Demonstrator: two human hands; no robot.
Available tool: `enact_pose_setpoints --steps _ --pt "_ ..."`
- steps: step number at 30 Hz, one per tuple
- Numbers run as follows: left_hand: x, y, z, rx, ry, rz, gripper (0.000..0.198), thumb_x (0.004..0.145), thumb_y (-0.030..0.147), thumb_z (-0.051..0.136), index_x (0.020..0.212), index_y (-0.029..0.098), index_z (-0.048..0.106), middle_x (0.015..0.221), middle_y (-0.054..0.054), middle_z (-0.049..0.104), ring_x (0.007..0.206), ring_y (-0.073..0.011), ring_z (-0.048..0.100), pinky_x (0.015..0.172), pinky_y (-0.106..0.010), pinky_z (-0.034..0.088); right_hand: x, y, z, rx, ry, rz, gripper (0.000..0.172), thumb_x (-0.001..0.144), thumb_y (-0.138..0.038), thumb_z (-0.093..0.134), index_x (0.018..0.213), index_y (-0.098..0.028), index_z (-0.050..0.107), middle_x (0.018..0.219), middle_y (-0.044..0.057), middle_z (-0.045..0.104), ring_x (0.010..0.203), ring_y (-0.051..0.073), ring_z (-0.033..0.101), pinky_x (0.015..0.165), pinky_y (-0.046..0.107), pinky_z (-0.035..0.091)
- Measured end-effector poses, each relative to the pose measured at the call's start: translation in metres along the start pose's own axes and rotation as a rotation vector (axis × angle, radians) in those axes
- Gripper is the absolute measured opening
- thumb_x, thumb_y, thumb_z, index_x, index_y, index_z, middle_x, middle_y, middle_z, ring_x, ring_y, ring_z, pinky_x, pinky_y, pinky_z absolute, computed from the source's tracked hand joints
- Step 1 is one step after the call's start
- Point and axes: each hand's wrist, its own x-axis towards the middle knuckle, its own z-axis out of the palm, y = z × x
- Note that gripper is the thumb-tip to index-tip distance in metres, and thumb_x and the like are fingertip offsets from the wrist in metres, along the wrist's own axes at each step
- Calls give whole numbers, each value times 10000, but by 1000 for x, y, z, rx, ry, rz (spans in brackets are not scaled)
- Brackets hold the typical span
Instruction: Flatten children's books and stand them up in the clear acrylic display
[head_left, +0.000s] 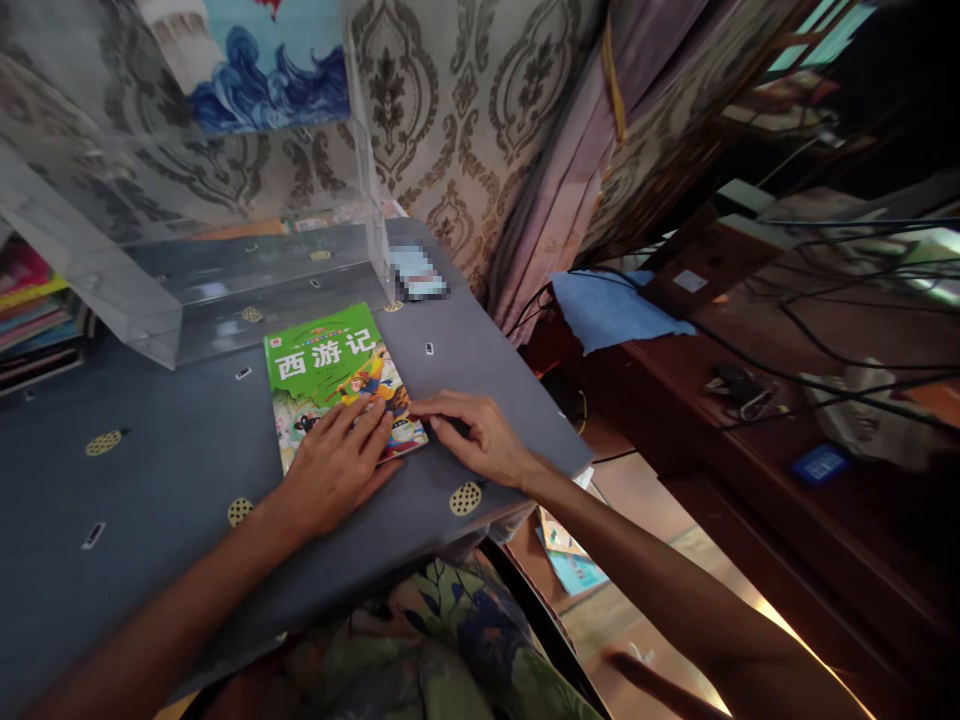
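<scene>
A green children's book with large white characters on its cover lies flat on the grey-covered table. My left hand rests palm down on the book's lower half, fingers stretched out. My right hand sits at the book's lower right corner, fingers curled, fingertips touching the book's edge.
A clear acrylic box stands at the back of the table. Stacked books lie at the far left. To the right are a blue cloth, a dark wooden bench with cables, and books on the floor.
</scene>
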Motion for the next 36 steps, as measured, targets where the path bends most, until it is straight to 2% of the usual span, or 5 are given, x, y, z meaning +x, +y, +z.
enact_pose_setpoints --steps 6,10,15,26,36 --pt "-4 -10 -24 -173 -28 -46 325 1005 391 472 1024 166 705 1089 -103 738 1014 -246 673 888 -395 549 -6 -19 12 22 -111 -31 275 954 -184 464 1109 -176 692 963 64 727 848 159 677 781 311 544" --pt "2 -16 -38 -174 -206 -260 302 1001 366 459 868 190 665 898 -69 695 854 -223 656 752 -354 535 -10 -35 30 29 -286 -144 295 916 -149 473 1131 -161 674 1096 101 717 965 176 685 848 312 547" --pt "22 -8 -43 75 -410 -390 284 941 425 546 957 153 626 966 -127 641 942 -311 614 644 -360 513 -7 -40 39 52 -422 -265 282 914 -146 473 1105 -138 681 1100 115 736 1005 188 688 878 306 544" --pt "42 10 -48 109 -568 -438 150 921 196 491 987 125 606 924 -161 694 879 -324 674 642 -369 523 8 -17 12 23 -129 -43 279 948 -210 476 1082 -164 717 864 50 752 753 153 682 706 272 530" --pt "41 -8 -60 12 -564 -500 214 933 224 442 1054 161 608 825 -102 730 749 -304 708 682 -406 521 5 -10 13 65 -107 9 272 951 -213 486 1096 -172 713 897 54 745 783 150 682 694 265 523"
